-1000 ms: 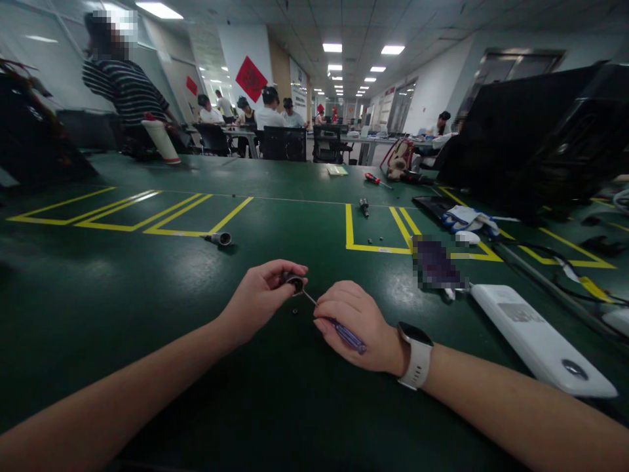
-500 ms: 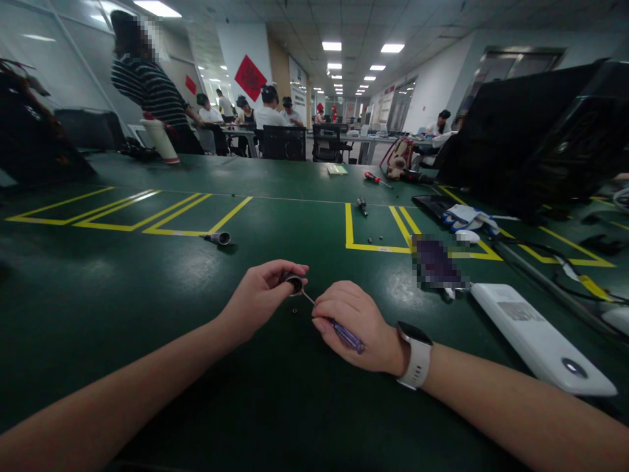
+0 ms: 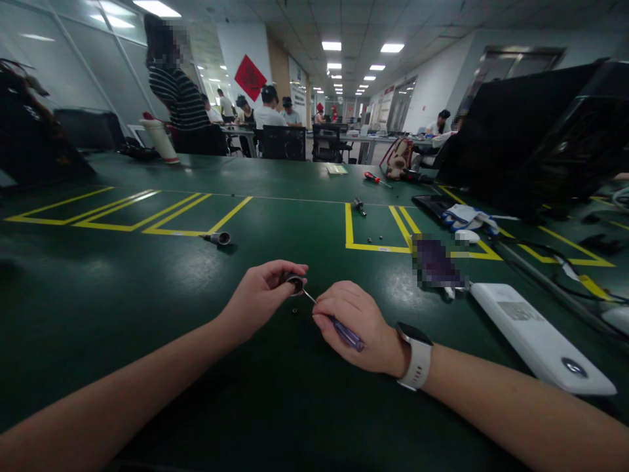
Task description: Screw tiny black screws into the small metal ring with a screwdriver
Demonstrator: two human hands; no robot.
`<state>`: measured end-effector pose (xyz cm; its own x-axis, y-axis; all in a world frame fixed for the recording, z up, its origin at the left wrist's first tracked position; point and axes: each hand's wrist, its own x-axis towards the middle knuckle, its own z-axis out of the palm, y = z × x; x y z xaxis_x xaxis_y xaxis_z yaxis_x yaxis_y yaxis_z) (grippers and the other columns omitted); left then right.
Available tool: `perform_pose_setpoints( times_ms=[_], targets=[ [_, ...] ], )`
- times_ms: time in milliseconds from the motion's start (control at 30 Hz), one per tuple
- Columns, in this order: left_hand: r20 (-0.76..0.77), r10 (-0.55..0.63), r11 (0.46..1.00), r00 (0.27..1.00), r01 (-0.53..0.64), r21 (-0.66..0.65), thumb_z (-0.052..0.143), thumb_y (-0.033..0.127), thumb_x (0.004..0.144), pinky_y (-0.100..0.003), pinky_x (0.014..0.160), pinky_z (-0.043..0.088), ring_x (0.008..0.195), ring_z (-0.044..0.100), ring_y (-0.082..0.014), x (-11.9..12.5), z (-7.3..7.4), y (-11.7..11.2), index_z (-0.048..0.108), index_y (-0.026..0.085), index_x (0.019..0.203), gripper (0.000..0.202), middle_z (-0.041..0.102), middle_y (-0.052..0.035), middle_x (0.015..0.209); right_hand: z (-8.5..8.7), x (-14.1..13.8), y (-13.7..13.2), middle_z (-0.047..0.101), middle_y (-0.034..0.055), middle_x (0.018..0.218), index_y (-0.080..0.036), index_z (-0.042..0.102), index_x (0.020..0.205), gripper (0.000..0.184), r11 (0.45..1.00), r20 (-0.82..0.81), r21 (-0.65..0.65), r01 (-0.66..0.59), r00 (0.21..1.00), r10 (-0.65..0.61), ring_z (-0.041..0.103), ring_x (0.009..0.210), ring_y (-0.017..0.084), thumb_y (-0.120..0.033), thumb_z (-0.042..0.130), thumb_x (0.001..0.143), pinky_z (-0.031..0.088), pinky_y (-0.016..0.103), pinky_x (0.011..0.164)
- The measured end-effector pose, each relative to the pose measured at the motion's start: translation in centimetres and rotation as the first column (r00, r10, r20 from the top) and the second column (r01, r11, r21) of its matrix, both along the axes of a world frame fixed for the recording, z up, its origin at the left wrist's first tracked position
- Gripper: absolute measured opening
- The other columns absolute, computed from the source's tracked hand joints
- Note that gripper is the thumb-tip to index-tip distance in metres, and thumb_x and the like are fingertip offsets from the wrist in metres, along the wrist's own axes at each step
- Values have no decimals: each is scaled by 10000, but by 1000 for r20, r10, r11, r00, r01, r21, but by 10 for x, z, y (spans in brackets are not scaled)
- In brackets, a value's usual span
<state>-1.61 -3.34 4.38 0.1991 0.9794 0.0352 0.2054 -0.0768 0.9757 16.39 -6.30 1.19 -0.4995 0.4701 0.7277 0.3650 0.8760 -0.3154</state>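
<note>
Between thumb and fingers, my left hand (image 3: 260,293) grips a dark, hollow metal cylinder (image 3: 295,283), its round opening turned toward me. A screwdriver (image 3: 348,333) with a translucent purple handle is in my closed right hand (image 3: 351,321). Its thin shaft points up and left, with the tip at the cylinder's rim; whether it reaches inside I cannot tell. A small nut-like part (image 3: 295,311) lies on the green table (image 3: 236,406) just below the cylinder. Farther left rests a similar metal housing (image 3: 219,238) on its side, with a thin pointed end.
Right of centre, a metal fitting (image 3: 360,208) and two tiny parts lie within yellow tape. Behind them is a red screwdriver (image 3: 376,178). A phone (image 3: 437,261), a white power bank (image 3: 540,337), gloves (image 3: 469,218) and cables crowd the right. A cup (image 3: 161,140) stands back left.
Both hands, the cylinder and the screwdriver stay almost where they were. The metal fitting at the back appears slightly turned. A person in a striped top has moved right in the background.
</note>
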Motion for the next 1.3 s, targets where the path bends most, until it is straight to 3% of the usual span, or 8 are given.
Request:
perform_pose_setpoints(
  times_ms=[400, 867, 1300],
  targets=[
    [-16, -17, 1000, 1000, 17, 18, 574, 162, 661, -369, 847, 512, 954, 635, -213, 0, 2, -2, 643, 151, 842, 194, 664, -82, 1090, 0, 1, 1, 642, 75, 848, -139, 558, 897, 78, 1000, 17, -10, -24, 1000, 25, 584, 811, 158, -180, 519, 844, 474, 314, 760],
    [-12, -21, 999, 1000, 22, 47, 597, 179, 666, -343, 846, 513, 904, 650, -188, -2, -5, 3, 642, 151, 859, 201, 670, -75, 1076, 2, -3, -2, 651, 84, 799, -118, 565, 866, 64, 989, 62, 144, 33, 997, -43, 576, 753, 162, -135, 513, 832, 479, 305, 697],
    [-30, -5, 1000, 1000, 6, 8, 610, 179, 657, -359, 846, 518, 937, 641, -204, 0, -1, -1, 648, 148, 880, 229, 668, -79, 1091, 1, -1, -3, 644, 74, 793, -136, 557, 872, 66, 995, 36, 104, 8, 999, -12, 576, 754, 156, -155, 505, 836, 474, 303, 697]
  ],
)
